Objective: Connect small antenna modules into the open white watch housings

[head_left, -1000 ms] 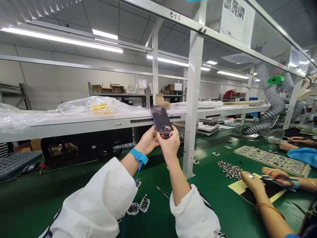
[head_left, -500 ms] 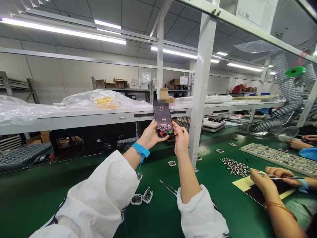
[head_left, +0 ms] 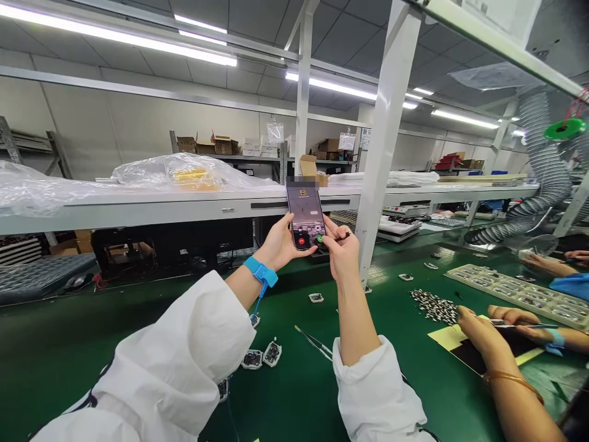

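Note:
My left hand (head_left: 280,241) is closed around a smartphone (head_left: 306,212), held upright above the bench with its lit screen facing me. A red button and a green button show low on the screen. At the phone's lower right, my right hand (head_left: 341,248) has its thumb at the green button. A small dark piece (head_left: 343,237) sticks out between its curled fingers; its kind I cannot make out. Below the hands, tweezers (head_left: 313,342) lie beside my right sleeve. Small white-rimmed housings (head_left: 272,353) with dark insides lie near my left sleeve.
A white post (head_left: 386,135) rises just right of my hands, and a shelf (head_left: 184,205) crosses behind them. On the right, a co-worker's hands (head_left: 488,337) work over yellow sheet (head_left: 448,341), near a pile of small parts (head_left: 432,306) and a tray of housings (head_left: 519,291).
My right thumb has moved from the phone's edge onto the green button on its screen. The view has shifted slightly; the left hand still holds the phone.

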